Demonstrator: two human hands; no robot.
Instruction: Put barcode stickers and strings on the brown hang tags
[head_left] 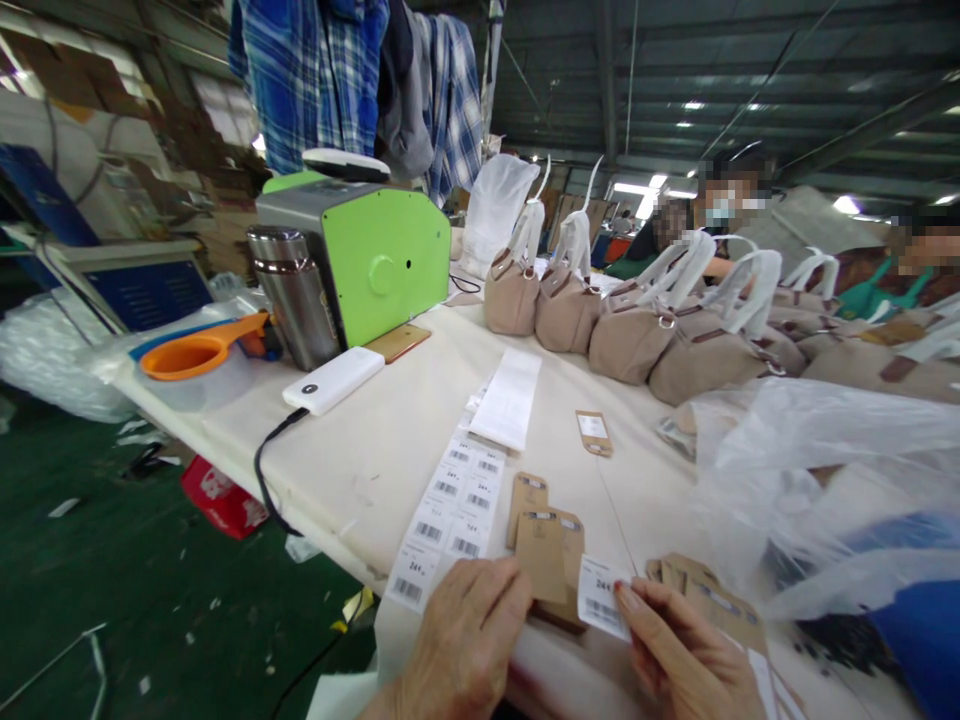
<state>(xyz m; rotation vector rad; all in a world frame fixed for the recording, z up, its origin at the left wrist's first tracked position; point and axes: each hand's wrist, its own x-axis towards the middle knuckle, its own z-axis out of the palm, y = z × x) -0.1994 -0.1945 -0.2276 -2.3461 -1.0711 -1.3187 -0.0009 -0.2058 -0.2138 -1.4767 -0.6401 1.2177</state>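
Observation:
My right hand (675, 640) pinches a white barcode price sticker (602, 598) between thumb and fingers. The sticker is held just right of a stack of brown cardboard hang tags (571, 560). At that stack's left side, my left hand (472, 630) is closed, its fingertips on the lower left edge of the top brown cardboard hang tag (541, 550); their tips are partly hidden. Beyond my left hand lies a strip of barcode stickers (450, 500), its far end under a folded white strip (506, 400). More hang tags (709, 600) lie beside my right hand.
One hang tag (594, 432) lies apart. Beige handbags (630, 340) line the back right, near clear plastic (832, 470). At the left are a green machine (390, 260), a steel flask (296, 300), a white power bank (334, 380) and an orange scoop (187, 355). People stand behind the bags.

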